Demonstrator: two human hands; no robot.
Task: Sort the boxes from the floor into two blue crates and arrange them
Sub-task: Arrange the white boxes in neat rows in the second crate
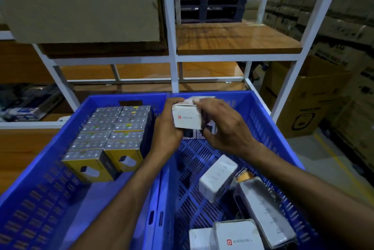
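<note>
The near ends of both crates run off the bottom edge, and the print on the held white box (187,118) is too blurred to read beyond a small red logo; behind it, a few dark-and-white packs against the far wall are mostly hidden by the hands. The left crate (125,98) and the right crate (263,120) sit side by side, touching, in front of a white metal rack (172,47) with wooden shelves (232,39), in a dim storeroom with brown cartons (303,95) stacked at the right. The left crate holds yellow-and-grey boxes (113,134) packed in two neat rows; loose white boxes (217,176) lie tilted on the right crate's slotted floor. The left hand (166,128) and the right hand (226,126) both clasp the white box, fingers curled round its sides, above the right crate's far end
</note>
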